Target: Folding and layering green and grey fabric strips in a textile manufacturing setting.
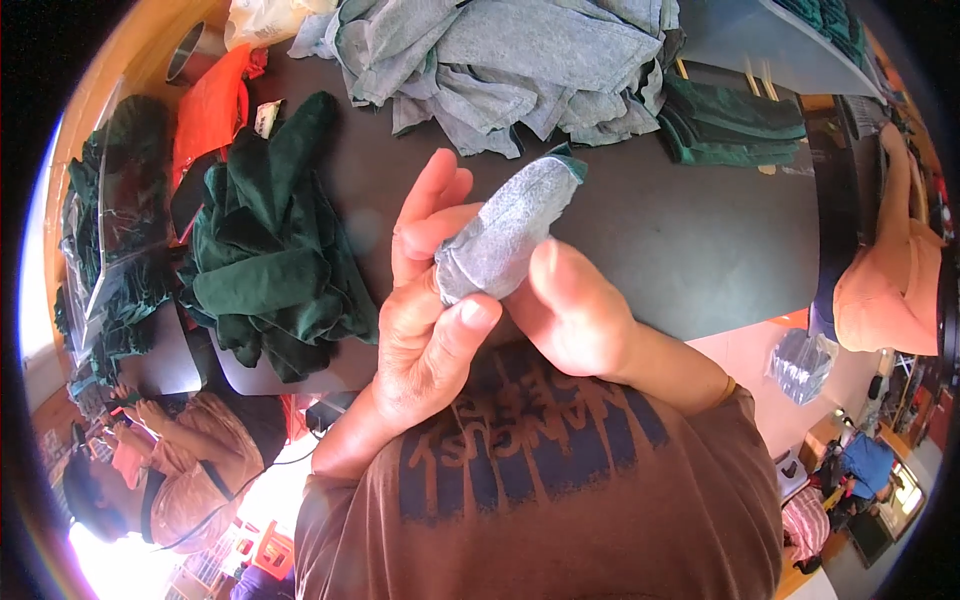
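Observation:
Over the dark table, a small folded piece of grey-backed velvet fabric (515, 220) is held up between my hands, long and narrow like a little pouch. Dark green shows at its upper right tip. My left hand (425, 310) grips its lower left end, thumb in front, with some fingers raised behind it. Along its right edge lies the thumb of my right hand (585, 310); that hand's other fingers are mostly hidden behind the fabric. A heap of grey-backed fabric pieces (510, 70) lies beyond my hands. Left of them is a pile of dark green velvet (265, 260).
Folded green velvet (730, 120) lies at the far right of the table (690, 250). A red bag (210, 110) and a metal cup (195, 52) are at the far left, near a clear bin of green pieces (125, 220). Other people (195, 460) sit on both sides.

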Tool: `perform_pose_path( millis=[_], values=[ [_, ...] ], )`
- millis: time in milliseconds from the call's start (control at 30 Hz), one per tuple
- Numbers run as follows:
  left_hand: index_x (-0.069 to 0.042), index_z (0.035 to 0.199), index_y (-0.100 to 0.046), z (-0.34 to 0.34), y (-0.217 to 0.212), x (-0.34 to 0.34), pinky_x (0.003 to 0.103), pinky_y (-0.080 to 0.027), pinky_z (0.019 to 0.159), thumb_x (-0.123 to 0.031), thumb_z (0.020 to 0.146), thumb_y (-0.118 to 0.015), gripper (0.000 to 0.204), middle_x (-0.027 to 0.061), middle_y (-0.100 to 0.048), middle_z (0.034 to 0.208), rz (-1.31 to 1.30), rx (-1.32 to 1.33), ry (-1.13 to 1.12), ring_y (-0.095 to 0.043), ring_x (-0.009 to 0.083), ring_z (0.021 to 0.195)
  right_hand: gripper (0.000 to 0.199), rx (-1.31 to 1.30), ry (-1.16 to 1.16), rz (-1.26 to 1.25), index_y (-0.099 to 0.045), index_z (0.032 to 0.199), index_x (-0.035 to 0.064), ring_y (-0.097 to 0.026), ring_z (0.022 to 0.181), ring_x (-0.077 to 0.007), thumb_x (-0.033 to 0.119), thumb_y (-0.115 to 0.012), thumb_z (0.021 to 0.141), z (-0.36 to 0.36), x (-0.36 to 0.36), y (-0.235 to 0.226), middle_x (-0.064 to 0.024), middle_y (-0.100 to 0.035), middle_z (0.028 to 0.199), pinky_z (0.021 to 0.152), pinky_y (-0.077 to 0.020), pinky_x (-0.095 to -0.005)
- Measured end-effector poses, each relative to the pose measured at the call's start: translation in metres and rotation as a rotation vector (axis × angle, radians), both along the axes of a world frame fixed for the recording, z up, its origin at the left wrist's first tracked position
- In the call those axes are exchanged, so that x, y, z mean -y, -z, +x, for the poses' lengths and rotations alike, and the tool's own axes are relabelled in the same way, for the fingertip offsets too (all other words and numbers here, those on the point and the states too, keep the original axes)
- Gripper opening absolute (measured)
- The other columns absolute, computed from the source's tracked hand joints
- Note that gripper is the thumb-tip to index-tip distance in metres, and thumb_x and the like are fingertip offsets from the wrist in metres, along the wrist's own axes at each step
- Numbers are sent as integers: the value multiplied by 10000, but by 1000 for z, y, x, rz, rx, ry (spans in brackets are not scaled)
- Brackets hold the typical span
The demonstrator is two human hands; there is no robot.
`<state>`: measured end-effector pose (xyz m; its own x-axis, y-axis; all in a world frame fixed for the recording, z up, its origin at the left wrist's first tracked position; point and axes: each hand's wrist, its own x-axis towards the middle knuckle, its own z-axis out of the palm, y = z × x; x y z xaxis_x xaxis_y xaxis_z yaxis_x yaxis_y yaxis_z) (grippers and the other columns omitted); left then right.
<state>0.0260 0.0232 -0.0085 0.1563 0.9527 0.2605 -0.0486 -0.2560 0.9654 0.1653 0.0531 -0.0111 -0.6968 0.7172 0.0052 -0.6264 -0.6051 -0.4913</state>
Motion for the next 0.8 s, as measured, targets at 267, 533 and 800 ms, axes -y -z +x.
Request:
perform_pose_path(
  millis=[267, 533, 800],
  values=[
    [-34, 1079, -610, -6, 2, 2, 423, -157, 1067, -146, 860, -563, 251, 192, -58, 1463, -4, 35, 57, -145, 316, 1340, 558, 299, 195, 58, -540, 1113, -32, -532, 1007, -185, 432, -597, 806, 7, -10, -7, -114, -565, 1069, 883, -409, -320],
    [-79, 1239, -511, 0, -6, 15, 435, -41, 1076, -320, 838, -566, 471, 206, -109, 1448, -252, 340, 152, -5, 287, 1363, 236, 406, 170, 444, -644, 1024, 80, -372, 1131, -167, 244, -571, 870, -5, -2, 2, -37, -529, 1086, 1001, -221, -328],
    [-5, 992, -613, -17, -5, 26, 334, -362, 934, -249, 739, -669, 356, 83, -306, 1390, -671, 526, 115, -462, 138, 1089, 484, 705, 235, 982, -469, 1251, 36, -368, 1115, -236, 251, -588, 834, -5, -5, 6, -98, -506, 1122, 948, -287, -374]
  ],
)
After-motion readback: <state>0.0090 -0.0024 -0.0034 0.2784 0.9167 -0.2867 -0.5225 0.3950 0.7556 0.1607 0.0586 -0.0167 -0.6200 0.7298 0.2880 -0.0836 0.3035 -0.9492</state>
